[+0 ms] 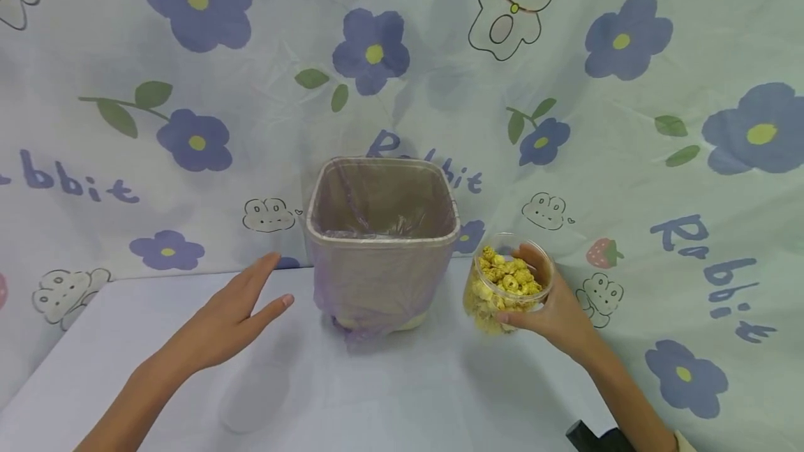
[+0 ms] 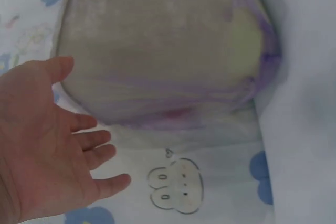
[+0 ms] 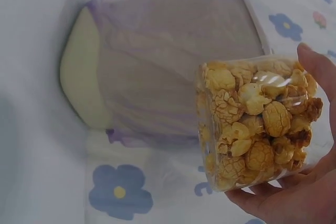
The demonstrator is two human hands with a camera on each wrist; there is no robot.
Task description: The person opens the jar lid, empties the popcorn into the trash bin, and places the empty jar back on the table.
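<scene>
Right hand's [image 1: 557, 312] fingers [image 3: 315, 69] are wrapped round a clear tub [image 1: 474, 293] of popcorn [image 3: 257, 124], held up just right of the bagged bin [image 3: 79, 72]. Left hand [image 1: 229, 316] is loose, fingers spread, near the bin's left side. Faint round thing [image 1: 254, 400] on the tabletop [image 1: 389, 403], maybe a clear lid, kinda hard to tell.

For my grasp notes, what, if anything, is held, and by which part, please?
The right hand holds a popcorn jar by its sides; the left hand, nothing.
</scene>
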